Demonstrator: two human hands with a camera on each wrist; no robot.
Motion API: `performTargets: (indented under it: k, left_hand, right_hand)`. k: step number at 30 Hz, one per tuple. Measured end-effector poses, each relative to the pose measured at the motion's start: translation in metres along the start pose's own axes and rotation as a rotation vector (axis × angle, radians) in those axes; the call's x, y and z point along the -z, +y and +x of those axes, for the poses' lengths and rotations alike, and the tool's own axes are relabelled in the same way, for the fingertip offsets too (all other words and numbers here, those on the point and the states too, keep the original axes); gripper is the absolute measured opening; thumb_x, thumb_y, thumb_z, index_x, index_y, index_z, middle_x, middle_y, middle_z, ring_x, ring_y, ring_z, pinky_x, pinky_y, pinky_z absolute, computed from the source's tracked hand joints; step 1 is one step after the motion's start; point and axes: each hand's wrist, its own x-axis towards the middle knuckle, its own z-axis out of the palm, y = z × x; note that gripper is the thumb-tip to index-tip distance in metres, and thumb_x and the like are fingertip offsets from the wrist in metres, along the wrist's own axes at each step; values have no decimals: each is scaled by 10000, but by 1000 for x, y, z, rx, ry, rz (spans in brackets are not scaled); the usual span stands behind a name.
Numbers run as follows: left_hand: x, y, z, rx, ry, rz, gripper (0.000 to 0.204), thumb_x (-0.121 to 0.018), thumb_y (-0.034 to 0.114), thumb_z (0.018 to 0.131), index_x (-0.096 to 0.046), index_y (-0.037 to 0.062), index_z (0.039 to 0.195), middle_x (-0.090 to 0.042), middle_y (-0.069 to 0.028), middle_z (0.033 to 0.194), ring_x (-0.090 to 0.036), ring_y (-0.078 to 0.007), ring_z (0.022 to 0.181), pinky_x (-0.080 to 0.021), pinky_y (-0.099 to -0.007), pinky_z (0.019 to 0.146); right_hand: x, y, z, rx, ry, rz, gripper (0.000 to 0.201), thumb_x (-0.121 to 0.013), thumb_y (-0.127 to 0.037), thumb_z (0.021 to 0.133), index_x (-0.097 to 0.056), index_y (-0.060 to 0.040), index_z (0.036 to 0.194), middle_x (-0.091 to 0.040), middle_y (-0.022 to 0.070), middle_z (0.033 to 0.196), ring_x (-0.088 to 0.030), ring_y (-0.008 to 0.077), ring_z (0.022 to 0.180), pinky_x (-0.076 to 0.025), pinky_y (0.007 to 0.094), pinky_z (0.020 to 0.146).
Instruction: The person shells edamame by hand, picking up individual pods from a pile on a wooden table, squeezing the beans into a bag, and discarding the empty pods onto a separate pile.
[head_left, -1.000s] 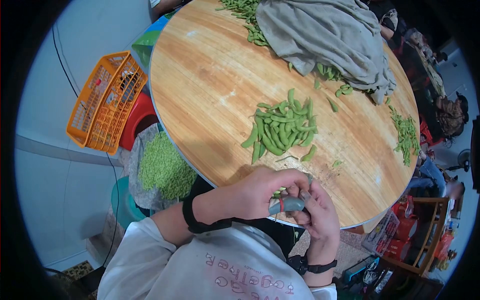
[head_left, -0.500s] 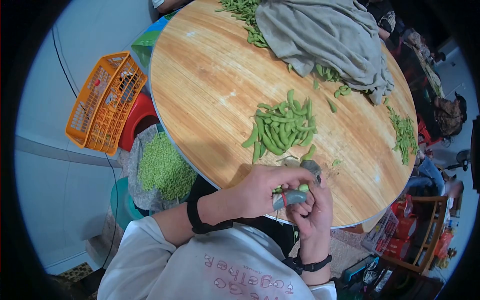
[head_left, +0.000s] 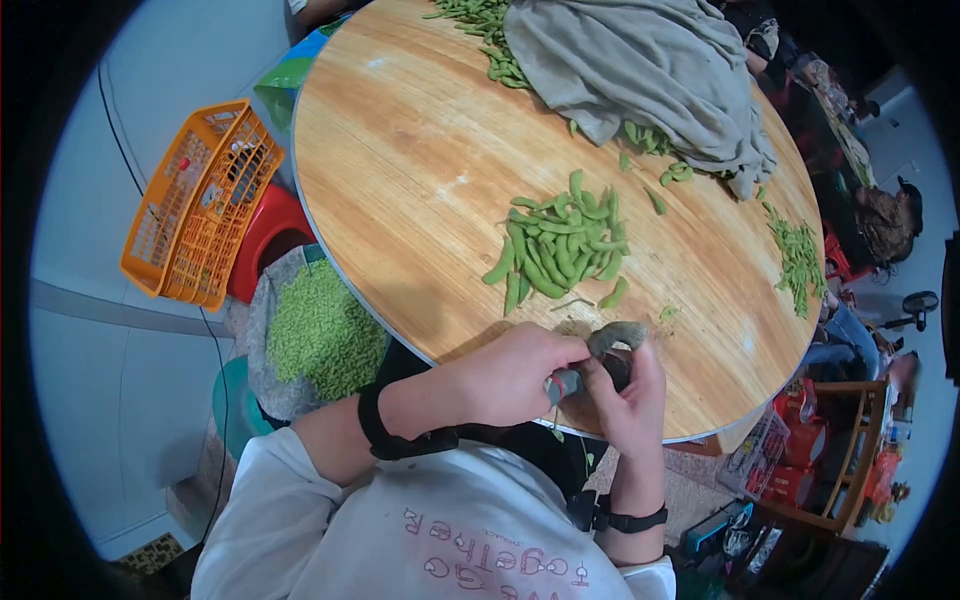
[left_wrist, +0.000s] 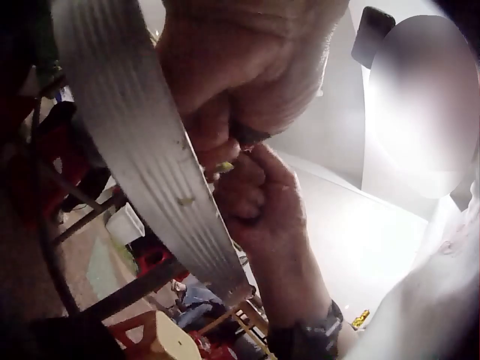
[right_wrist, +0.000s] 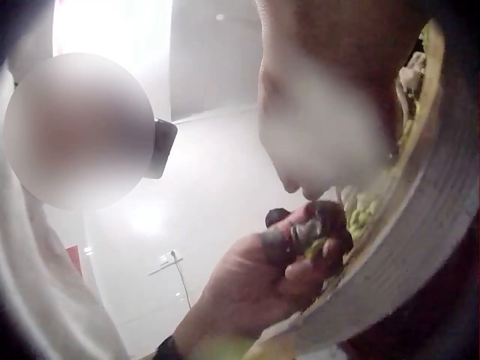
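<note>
Head view: the two hands meet at the table's [head_left: 380, 190] near edge. The left hand [head_left: 515, 368] comes in from the left, its fingertips mostly hidden; the right hand [head_left: 636, 402] bends its fingers toward it, a grey finger cover [head_left: 618, 333] on top. The pod pile [head_left: 560, 245] lies straight beyond them, pods pointing many ways. A lone pod [head_left: 614, 293] sits nearer, just past the right hand's cover, its long axis slanting away rightward; the right hand is closer.

Left wrist view: the right hand's fingers are curled; whether they grip anything, I cannot tell.

Right wrist view: the left hand's curled fingers hold a green piece [right_wrist: 315, 248].
</note>
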Motion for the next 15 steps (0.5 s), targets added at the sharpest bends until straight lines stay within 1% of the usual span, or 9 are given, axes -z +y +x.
performTargets:
  k: [2,3,5,8,9,10,12,13,15]
  left_hand:
    - [-7,-4,-2,83,100,26,264,-553,-28,740,-551,18,1000,-607,-137,831,-598,-272,738,-461,-313,658]
    - [-8,-8,-1,83,97,26,264,-553,-28,740,-551,18,1000,-607,-137,831,-598,-272,738,-461,-313,658]
    - [-8,-14,0,151,161,-282,214,-538,-19,793,-547,18,1004,-585,-44,815,-566,-149,739,-448,-272,655]
    - [0,-13,-4,192,173,-755,180,-523,-2,840,-537,26,1017,-532,24,822,-506,-70,764,-436,-233,669]
    - [-1,-18,-7,157,169,-759,184,-555,8,836,-528,36,1016,-528,30,848,-504,-69,766,-434,-224,674]
    - [-3,-18,-10,161,175,-764,184,-555,8,836,-528,36,1016,-528,30,848,-504,-69,766,-434,-224,674]
    - [-11,-16,-11,28,209,-500,185,-599,3,805,-531,36,973,-520,29,816,-495,-67,752,-424,-210,667]
    - [-12,-11,-13,120,133,-572,233,-660,17,750,-530,34,942,-524,17,807,-499,-74,755,-423,-216,674]
    - [-11,-3,-16,130,113,-454,254,-671,19,729,-531,36,940,-521,13,796,-496,-72,753,-424,-223,675]
  right_hand:
    - [7,-5,8,-58,-37,62,233,-582,-32,809,-526,-8,1034,-582,48,714,-552,83,676,-440,231,609]
    - [12,-6,17,-13,27,-171,253,-583,-51,812,-524,-16,1056,-567,77,661,-555,128,611,-433,260,565]
    - [16,-6,36,66,121,-621,287,-602,-94,805,-532,-37,1077,-513,165,562,-527,300,495,-402,365,484]
    - [27,3,27,166,-39,-961,271,-613,-104,796,-548,-30,1049,-529,200,600,-520,366,545,-408,399,502]
    - [26,-12,19,146,-157,-941,173,-592,-97,819,-570,-6,965,-564,146,608,-547,267,524,-430,353,519]
    - [23,-12,12,146,-166,-940,173,-592,-97,819,-570,-6,965,-564,146,608,-547,267,524,-430,353,519]
    - [13,-13,1,-132,-83,-102,130,-564,-101,850,-574,20,897,-586,58,646,-526,128,564,-439,294,548]
    - [3,-20,-3,-95,-42,30,104,-554,-71,857,-574,31,865,-576,-3,695,-480,62,635,-429,244,578]
    - [-2,-18,-8,-93,-11,-75,87,-566,-52,845,-574,30,871,-578,5,699,-487,63,638,-427,237,583]
